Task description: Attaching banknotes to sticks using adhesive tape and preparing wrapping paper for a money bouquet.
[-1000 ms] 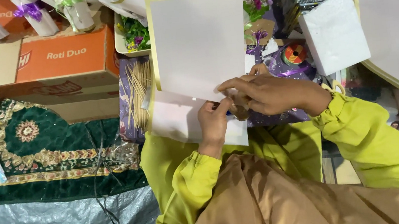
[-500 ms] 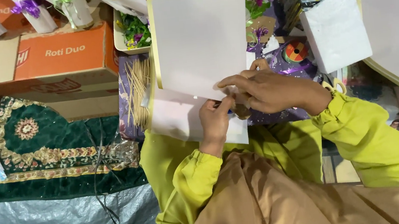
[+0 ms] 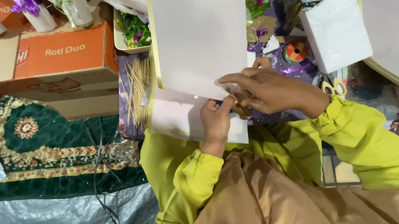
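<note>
left hand point(image 3: 217, 120) lower centre, pinching bottom edge of large white yellow-bordered paper sheet point(image 3: 200, 41) | right hand point(image 3: 268, 91) beside it, fingers curled pinching same edge | sheet stands centre-top; looks light, floppy, crease-prone, best held by edges | bundle of thin wooden skewers point(image 3: 138, 86) beyond, left

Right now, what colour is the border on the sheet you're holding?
Pale yellow, around a white sheet; seen in the head view.

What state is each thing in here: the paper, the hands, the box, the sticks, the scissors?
White sheet: held up, both hands at its lower edge.
Left hand: pinching the sheet.
Right hand: fingers on the sheet's corner.
Cardboard box: closed.
Wooden sticks: lying loose.
Scissors: lying untouched.
</note>
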